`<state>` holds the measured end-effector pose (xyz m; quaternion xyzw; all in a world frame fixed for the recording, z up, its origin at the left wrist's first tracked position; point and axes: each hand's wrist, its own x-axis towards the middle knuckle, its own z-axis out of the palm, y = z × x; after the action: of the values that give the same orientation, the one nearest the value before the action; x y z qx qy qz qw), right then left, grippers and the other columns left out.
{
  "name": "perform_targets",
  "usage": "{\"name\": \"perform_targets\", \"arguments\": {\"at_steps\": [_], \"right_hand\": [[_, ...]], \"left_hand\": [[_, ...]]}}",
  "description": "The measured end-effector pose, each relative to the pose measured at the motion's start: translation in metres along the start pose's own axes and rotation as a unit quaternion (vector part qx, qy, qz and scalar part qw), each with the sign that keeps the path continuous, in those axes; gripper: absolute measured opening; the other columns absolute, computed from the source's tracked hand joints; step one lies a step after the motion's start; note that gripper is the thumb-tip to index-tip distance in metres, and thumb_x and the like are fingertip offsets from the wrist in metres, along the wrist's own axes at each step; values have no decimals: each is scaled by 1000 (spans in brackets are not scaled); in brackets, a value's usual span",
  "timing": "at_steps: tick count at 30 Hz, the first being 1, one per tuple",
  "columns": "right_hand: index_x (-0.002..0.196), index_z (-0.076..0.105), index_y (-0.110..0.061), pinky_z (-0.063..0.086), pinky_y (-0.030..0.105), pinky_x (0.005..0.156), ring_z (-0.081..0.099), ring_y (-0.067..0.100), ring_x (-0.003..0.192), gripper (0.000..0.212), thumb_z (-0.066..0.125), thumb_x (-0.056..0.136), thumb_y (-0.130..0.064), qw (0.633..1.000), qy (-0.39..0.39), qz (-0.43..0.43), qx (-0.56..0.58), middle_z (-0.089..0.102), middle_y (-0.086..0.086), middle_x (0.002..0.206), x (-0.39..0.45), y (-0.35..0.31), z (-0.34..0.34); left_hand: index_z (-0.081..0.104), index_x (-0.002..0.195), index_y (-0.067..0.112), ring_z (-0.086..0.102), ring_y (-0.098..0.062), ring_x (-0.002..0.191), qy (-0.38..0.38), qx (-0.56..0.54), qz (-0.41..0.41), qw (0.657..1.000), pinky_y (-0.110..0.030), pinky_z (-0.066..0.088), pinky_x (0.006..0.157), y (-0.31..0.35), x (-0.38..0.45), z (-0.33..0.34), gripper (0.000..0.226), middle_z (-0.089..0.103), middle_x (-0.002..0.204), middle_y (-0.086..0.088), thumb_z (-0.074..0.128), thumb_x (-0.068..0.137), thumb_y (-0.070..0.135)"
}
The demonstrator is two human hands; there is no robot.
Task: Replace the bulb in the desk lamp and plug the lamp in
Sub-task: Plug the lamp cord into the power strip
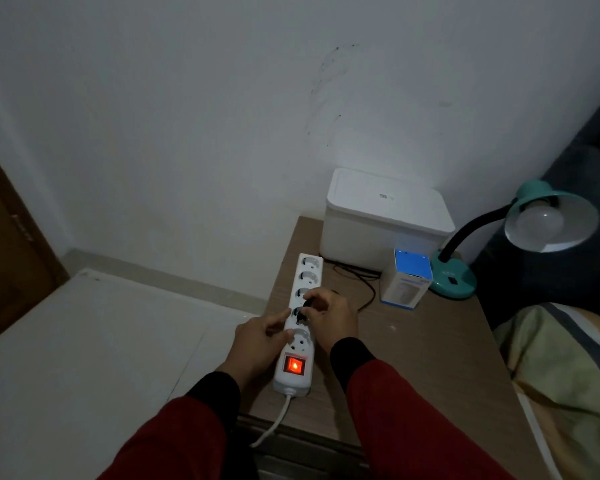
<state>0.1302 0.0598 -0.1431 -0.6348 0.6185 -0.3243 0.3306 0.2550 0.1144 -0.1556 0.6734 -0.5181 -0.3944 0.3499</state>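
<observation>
A teal desk lamp (455, 277) stands at the back right of the wooden bedside table (430, 348), its shade (551, 223) facing me with an unlit white bulb (538, 221) inside. A white power strip (300, 327) lies along the table's left edge, its red switch (294, 366) glowing. My right hand (329, 315) pinches the lamp's black plug (302, 311) at the strip's fourth socket from the far end. My left hand (260, 341) grips the strip's left side. The black cord (364, 282) runs back toward the lamp.
A blue and white bulb box (407, 278) stands beside the lamp base. A white lidded box (385, 216) sits against the wall. A bed with a pale striped cover (568, 368) lies right. The strip's white cable (274, 424) hangs over the table's front edge.
</observation>
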Motion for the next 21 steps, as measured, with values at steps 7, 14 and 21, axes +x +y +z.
{"name": "perform_targets", "arguments": {"at_steps": [7,14,21], "right_hand": [[94,70,-13,52,21,82,67,20,95,16,68,79,-7,999,-14,-17,-49,71,10,107,4,5,4],[94,70,-12,47,19,76,66,20,92,14,67,80,-11,991,-25,-55,-119,72,10,101,7,6,5],[98,68,-11,51,26,83,64,23,101,16,64,82,-8,981,-66,-49,-177,70,11,108,3,-3,-3]], "left_hand": [[54,131,25,57,0,81,7,-12,-11,1000,2,44,56,-5,3,6,43,67,122,-5,62,89,18],[54,130,26,57,-4,93,2,-8,-7,1000,-5,43,71,-6,7,6,43,66,124,-5,63,88,19],[54,131,24,64,-13,102,7,13,-20,1000,-21,50,88,2,0,7,43,67,122,-7,62,89,19]]}}
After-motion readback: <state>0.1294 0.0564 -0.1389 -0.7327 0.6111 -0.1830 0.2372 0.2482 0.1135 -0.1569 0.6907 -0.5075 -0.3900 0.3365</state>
